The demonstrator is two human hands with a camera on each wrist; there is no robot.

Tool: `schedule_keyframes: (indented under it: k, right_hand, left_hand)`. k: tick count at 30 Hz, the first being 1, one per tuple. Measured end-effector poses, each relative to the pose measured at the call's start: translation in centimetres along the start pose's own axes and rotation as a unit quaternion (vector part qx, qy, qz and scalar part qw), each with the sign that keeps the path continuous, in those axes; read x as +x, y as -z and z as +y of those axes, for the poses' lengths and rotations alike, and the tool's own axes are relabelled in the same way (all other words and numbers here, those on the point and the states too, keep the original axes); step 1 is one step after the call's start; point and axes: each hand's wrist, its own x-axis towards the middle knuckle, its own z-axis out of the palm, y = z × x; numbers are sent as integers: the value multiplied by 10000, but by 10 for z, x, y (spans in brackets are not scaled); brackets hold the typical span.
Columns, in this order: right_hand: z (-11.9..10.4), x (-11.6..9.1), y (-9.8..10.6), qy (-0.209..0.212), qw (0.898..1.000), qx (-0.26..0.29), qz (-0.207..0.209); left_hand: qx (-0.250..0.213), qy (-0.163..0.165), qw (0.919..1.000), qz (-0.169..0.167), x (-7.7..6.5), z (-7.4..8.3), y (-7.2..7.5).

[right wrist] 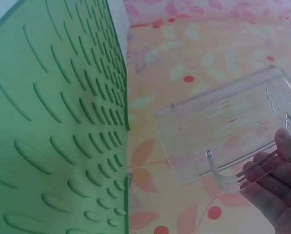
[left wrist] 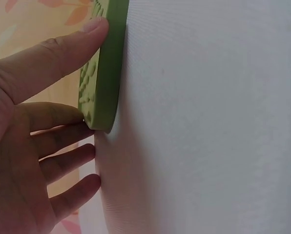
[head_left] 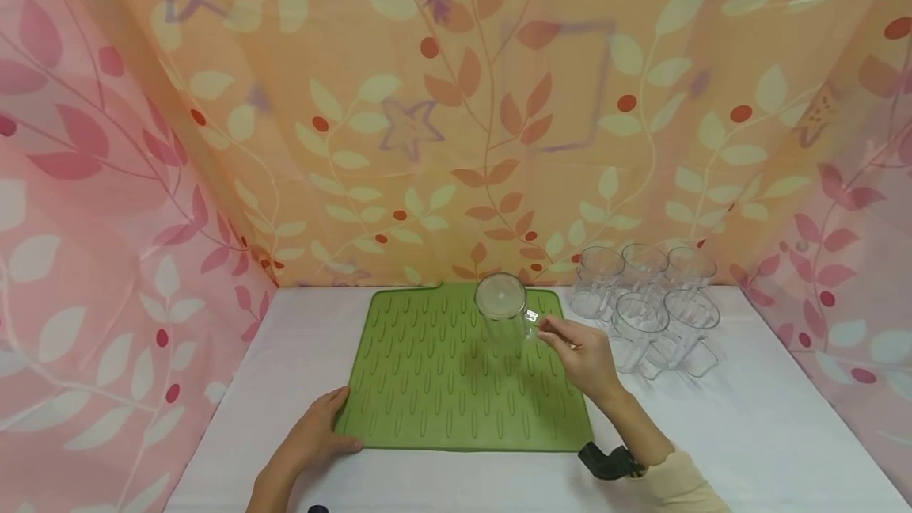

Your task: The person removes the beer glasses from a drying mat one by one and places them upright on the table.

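A clear mug (head_left: pixel 501 311) is held upside down by its handle in my right hand (head_left: pixel 586 356), over the right half of a green ridged mat (head_left: pixel 427 386). In the right wrist view, the thumb and fingers pinch the handle of the mug (right wrist: pixel 223 126), and the open rim faces the mat (right wrist: pixel 62 122) with a gap between. At the mat's front left corner rests my left hand (head_left: pixel 312 435). Up close in the left wrist view, its thumb (left wrist: pixel 62 56) touches the mat's edge (left wrist: pixel 109 73), while the other fingers extend along the side and onto the white cloth.
Several more clear mugs (head_left: pixel 641 315) stand upright in a group at the right, handles toward the front. White cloth (head_left: pixel 769 434) covers the table. A patterned orange curtain (head_left: pixel 456 141) hangs behind, with pink ones on both sides. A black wrist mount (head_left: pixel 609 461) sits on the right forearm.
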Motion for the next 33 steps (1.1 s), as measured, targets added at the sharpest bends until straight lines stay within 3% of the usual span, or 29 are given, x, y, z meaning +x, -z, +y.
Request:
schedule_keyframes:
  k: [6, 12, 22, 29, 33]
  right_hand:
    - [1, 1, 1, 289, 9996, -58, -29]
    - [-3, 4, 2, 645, 9973, -245, -250]
    - [-8, 8, 1, 1185, 9920, -195, -398]
    - [-12, 10, 1, 1503, 9872, -398, -350]
    - [-14, 9, 0, 1798, 9821, -485, -278]
  left_hand:
    - [-64, -27, 10000, 18, 0, -1, 0]
    - [-31, -161, 9992, 374, 4, 2, 0]
    - [-1117, -483, 9907, 611, 23, 36, 0]
    - [-2167, -552, 9745, 166, 35, 65, 4]
    - [-2468, -800, 9657, -86, 43, 80, 5]
